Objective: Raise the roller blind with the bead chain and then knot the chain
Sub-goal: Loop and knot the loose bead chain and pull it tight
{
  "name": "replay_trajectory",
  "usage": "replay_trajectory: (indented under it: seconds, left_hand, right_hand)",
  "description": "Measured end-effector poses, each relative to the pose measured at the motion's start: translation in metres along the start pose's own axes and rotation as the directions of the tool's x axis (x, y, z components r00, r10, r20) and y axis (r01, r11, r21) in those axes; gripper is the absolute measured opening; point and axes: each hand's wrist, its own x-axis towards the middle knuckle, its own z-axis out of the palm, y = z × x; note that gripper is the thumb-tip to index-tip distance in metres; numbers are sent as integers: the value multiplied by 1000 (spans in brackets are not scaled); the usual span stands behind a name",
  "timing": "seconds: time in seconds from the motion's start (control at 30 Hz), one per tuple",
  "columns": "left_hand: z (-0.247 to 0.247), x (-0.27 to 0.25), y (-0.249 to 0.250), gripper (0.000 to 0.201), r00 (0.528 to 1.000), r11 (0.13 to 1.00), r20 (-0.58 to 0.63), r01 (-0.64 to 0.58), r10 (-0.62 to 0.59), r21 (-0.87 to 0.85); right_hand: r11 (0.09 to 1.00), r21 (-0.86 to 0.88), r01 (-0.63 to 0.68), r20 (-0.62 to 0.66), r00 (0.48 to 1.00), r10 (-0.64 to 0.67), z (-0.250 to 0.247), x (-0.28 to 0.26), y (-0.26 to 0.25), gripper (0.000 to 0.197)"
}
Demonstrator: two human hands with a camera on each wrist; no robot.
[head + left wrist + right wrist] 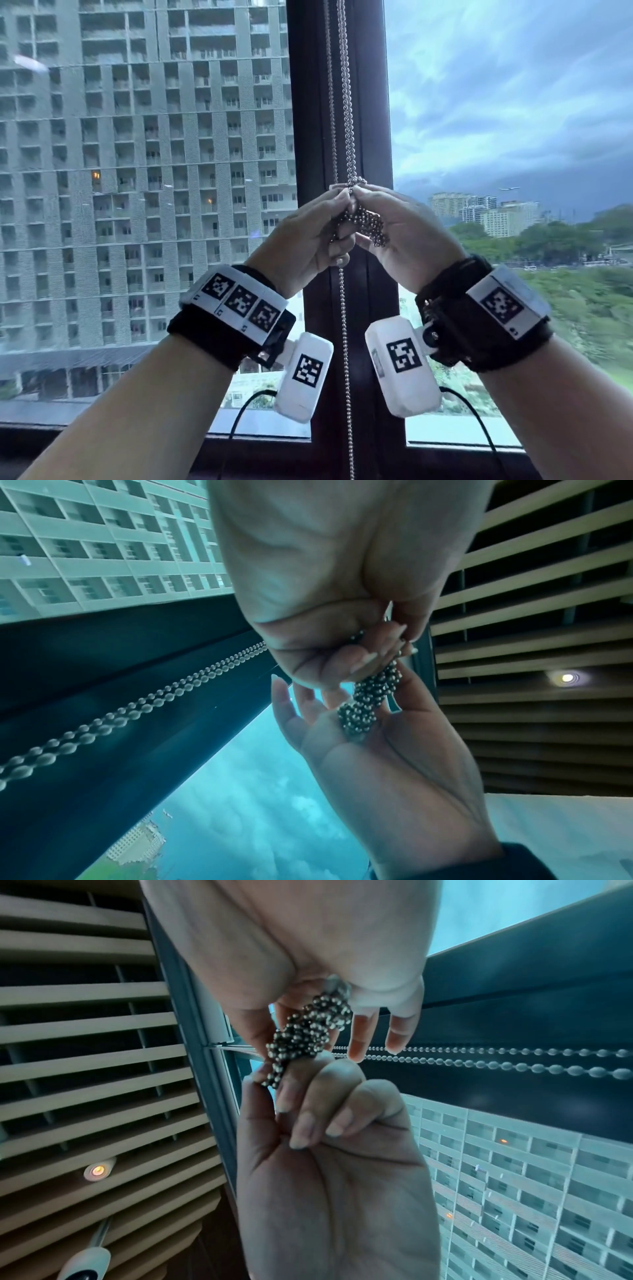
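Overhead, both hands' grip, left hand (pixel 310 236) and right hand (pixel 407 233), clamped on bunched bead chain (pixel 364 222); no legible writing.

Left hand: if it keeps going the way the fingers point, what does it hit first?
Probably the right hand: the left hand points up and inward at it, with only the bunched bead chain between them. Past that, likely the window frame; depth unclear.

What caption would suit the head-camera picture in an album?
Both hands, left hand and right hand, bunch the bead chain before the window frame.
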Motion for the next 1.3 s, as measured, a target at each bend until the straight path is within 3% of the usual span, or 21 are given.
replay_trajectory:
  seconds: [0.13,0.23,0.37,0.43,0.53,0.63,0.77,0.87,1.0,1.1,1.3]
  left_hand:
    - [0,-1,-2,24,997,984,37,69,-63,-164]
    - [-2,-2,-2,26,993,967,61,110,-98,-230]
    - [-3,-3,-1,27,992,996,-94,86,-86,-6]
    - [-3,-4,-3,24,978,988,-205,68,-39,139]
    - [-2,-3,-5,23,957,979,-289,59,0,197]
    - [3,-1,-6,20,960,988,-278,6,38,157]
    - [9,-2,-10,12,956,991,-279,-62,94,121]
    - [15,-5,-15,18,957,990,-268,-83,112,118]
    - [33,-9,-24,28,961,982,-230,-123,154,144]
    - [41,-9,-33,28,934,979,-301,-156,190,133]
    - [42,-7,-42,32,887,963,-397,-158,236,219]
  right_hand:
    - [1000,-10,-4,60,998,4,-4,0,-4,17]
    - [994,-89,62,56,997,-57,-1,1,-8,13]
    - [861,-467,202,-65,963,-262,0,5,-3,28]
    - [832,-519,196,-115,948,-295,0,2,2,36]
    - [849,-480,219,-179,923,-340,1,-6,8,42]
    - [884,-390,257,-215,908,-359,4,-13,19,48]
    - [852,-425,306,-145,906,-397,8,-32,44,47]
    - [871,-423,250,-149,929,-339,9,-46,67,47]
    - [954,-207,215,-176,951,-253,12,-56,76,43]
    - [951,-203,234,-129,956,-263,12,-60,76,54]
    - [958,-211,193,-121,968,-221,13,-66,83,47]
